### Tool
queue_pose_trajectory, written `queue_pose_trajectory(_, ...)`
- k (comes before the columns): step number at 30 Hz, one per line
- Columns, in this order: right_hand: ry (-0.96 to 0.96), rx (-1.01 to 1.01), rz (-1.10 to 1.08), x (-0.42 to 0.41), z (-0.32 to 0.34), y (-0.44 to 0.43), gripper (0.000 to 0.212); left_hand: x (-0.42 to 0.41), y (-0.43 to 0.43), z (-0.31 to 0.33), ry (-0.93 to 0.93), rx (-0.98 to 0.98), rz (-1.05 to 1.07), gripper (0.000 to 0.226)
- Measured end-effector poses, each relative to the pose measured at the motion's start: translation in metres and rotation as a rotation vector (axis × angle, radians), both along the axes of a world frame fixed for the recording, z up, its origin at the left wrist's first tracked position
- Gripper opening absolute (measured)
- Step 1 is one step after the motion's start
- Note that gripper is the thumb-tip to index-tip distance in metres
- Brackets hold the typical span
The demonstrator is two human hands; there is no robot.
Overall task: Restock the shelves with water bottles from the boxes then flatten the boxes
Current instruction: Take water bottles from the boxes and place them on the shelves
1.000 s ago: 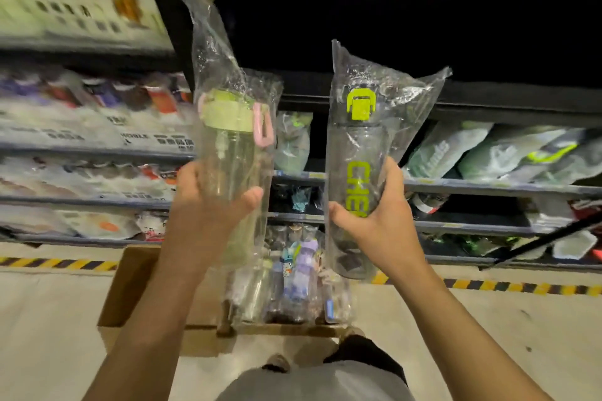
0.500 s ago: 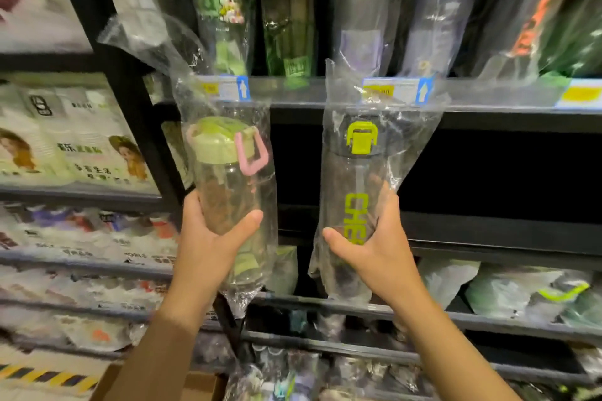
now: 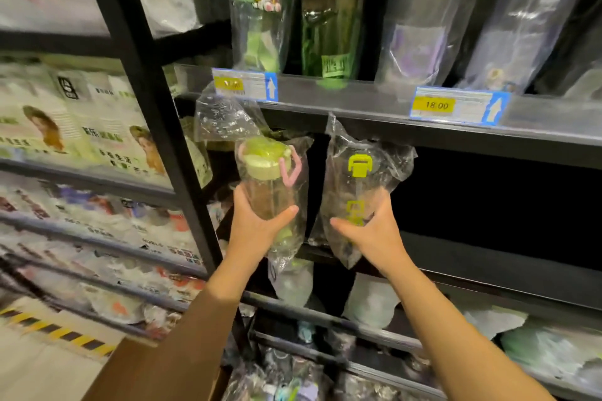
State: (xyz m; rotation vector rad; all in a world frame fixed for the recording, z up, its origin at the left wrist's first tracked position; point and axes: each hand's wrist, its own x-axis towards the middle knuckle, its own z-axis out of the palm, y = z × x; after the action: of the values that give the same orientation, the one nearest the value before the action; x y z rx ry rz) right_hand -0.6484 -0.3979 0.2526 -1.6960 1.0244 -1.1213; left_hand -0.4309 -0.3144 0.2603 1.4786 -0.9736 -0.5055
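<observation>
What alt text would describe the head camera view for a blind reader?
A person's left hand grips a bagged clear plastic bottle with a green lid and pink handle; the right hand grips a bagged dark bottle with a yellow-green clasp, both held before black metal shelving.

Two grips, the left grip and right grip; two bagged bottles, one green-lidded bottle and one yellow-clasped bottle; two price tags; four wrapped bottles above.

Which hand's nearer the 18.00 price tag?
Right. Right hand, gripping the dark bottle, is below-left of the price tag; left hand, gripping the green-lidded bottle, is farther left.
</observation>
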Motion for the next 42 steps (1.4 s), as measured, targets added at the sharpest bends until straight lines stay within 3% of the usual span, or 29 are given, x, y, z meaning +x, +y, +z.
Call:
queue_pose_trajectory(5, 0.05, 0.07, -0.064, 0.023, -0.003, -0.031, 0.024, 0.023, -0.039, -0.009, -0.011, 0.032, -0.044, 0.088)
queue_pose_trajectory(6, 0.078, 0.105, -0.094, 0.027, -0.004, -0.037, 0.022, 0.025, -0.046, -0.012, -0.004, 0.045, -0.048, 0.087)
queue_pose_trajectory(9, 0.151, 0.234, -0.248, 0.035, -0.004, -0.051, 0.045, 0.029, -0.065, -0.015, 0.022, 0.116, -0.046, 0.095)
queue_pose_trajectory(12, 0.122, 0.25, -0.303, 0.043, -0.002, -0.057, 0.092, 0.032, -0.082, -0.014, 0.028, 0.179, -0.048, 0.091)
queue_pose_trajectory(16, 0.141, 0.234, -0.3, 0.048, -0.001, -0.06, 0.086, 0.033, -0.09, -0.014, 0.002, 0.212, -0.053, 0.091)
queue_pose_trajectory(20, 0.177, 0.209, -0.251, 0.033, -0.016, -0.056, 0.115, 0.034, -0.081, -0.025, -0.068, 0.244, -0.08, 0.114)
queue_pose_trajectory(22, 0.217, 0.186, -0.224, 0.023, -0.03, -0.052, 0.101, 0.035, -0.077, -0.039, -0.123, 0.264, -0.094, 0.099)
queue_pose_trajectory(24, 0.296, 0.169, -0.238, 0.018, -0.044, -0.051, 0.065, 0.035, -0.076, -0.052, -0.133, 0.262, -0.095, 0.078)
queue_pose_trajectory(26, 0.313, 0.162, -0.26, 0.019, -0.049, -0.054, 0.054, 0.036, -0.081, -0.056, -0.132, 0.262, -0.078, 0.069)
queue_pose_trajectory(31, 0.226, 0.128, -0.263, 0.031, -0.051, -0.068, 0.096, 0.045, -0.113, -0.059, -0.182, 0.292, -0.031, 0.063)
queue_pose_trajectory(37, 0.192, 0.034, -0.329, 0.056, -0.052, -0.113, 0.084, 0.054, -0.165, -0.057, -0.198, 0.226, -0.035, 0.096)
queue_pose_trajectory(42, 0.246, -0.029, -0.36, 0.07, -0.056, -0.146, 0.085, 0.063, -0.202, -0.061, -0.153, 0.184, -0.042, 0.103)
